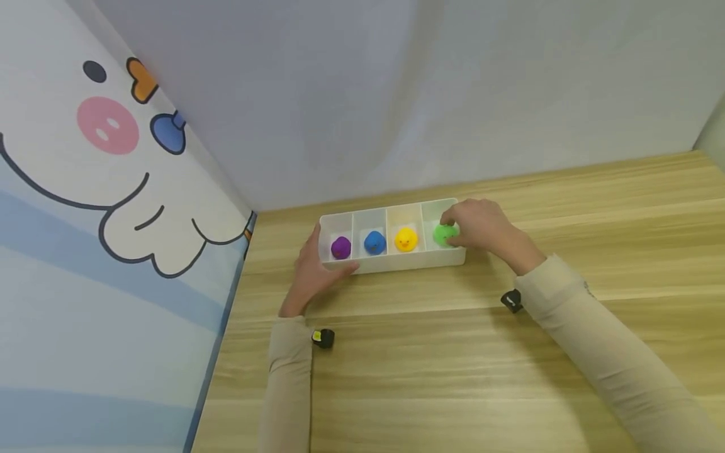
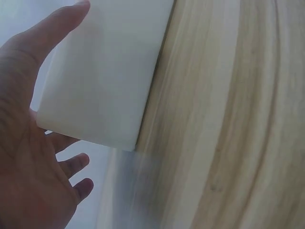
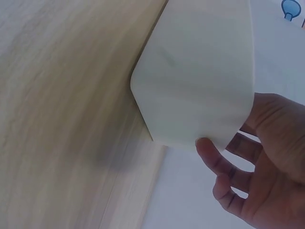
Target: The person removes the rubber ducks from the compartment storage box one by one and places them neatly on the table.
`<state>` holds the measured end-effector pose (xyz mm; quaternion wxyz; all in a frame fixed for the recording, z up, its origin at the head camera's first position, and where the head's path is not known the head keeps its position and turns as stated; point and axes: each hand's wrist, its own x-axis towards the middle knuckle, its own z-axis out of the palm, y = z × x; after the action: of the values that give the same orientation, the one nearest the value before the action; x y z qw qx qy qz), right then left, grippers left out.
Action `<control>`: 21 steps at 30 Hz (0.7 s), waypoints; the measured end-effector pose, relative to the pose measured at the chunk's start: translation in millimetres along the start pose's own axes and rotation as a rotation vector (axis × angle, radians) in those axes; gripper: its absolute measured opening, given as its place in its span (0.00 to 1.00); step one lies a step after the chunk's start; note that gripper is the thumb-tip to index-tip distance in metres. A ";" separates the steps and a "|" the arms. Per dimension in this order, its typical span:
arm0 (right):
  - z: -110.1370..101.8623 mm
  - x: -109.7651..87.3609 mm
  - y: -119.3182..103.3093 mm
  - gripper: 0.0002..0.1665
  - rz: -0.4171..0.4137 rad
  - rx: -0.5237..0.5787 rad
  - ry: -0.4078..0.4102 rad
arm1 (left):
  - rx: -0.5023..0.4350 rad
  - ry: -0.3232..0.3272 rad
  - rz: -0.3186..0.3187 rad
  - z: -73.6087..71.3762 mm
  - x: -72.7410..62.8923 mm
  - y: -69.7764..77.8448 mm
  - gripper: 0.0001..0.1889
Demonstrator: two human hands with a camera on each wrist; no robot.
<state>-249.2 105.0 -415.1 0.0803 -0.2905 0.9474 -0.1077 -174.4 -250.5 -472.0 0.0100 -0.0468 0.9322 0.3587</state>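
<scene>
On the far left, a wall [image 1: 39,251] has a big white cartoon with a round pink nose [image 1: 107,126]. Next comes the left hand [image 1: 310,270], at the end of a tan sleeve [image 1: 291,371], with a little black thing [image 1: 325,338] by the cuff. This hand holds the left end of a long white box [image 1: 408,260], with its thumb along the front and its fingers spread around the end. The box sits on a wooden table [image 1: 396,371] and has four spots in a row. A purple toy [image 1: 341,248] is in the first spot, a blue duck [image 1: 374,243] in the second, and a yellow duck [image 1: 406,240] in the third. A green duck [image 1: 443,236] is in the last spot, and the right hand [image 1: 483,225] pinches it, thumb and finger close together. One fingertip of that hand touches the outside of the box. Another black thing [image 1: 511,301] is by the right sleeve [image 1: 606,346].
</scene>
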 end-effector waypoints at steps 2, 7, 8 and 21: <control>0.1 0.2 -0.1 0.22 0.015 0.006 -0.010 | 0.001 -0.002 -0.008 0.6 0.5 -0.5 0.66; 0.8 1.4 -1.0 0.21 0.025 0.016 -0.019 | -0.004 -0.005 -0.015 1.6 0.9 -2.7 0.65; 1.1 1.7 -1.0 0.21 0.027 0.016 -0.020 | -0.008 -0.005 -0.015 1.8 0.9 -3.0 0.65; 2.1 0.6 1.4 0.07 -0.001 0.011 0.032 | -0.036 -0.021 -0.022 3.1 4.0 -3.9 0.61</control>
<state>-249.9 105.4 -417.5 0.0666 -0.2888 0.9478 -0.1177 -178.1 -251.6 -477.1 0.0230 -0.0533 0.9250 0.3756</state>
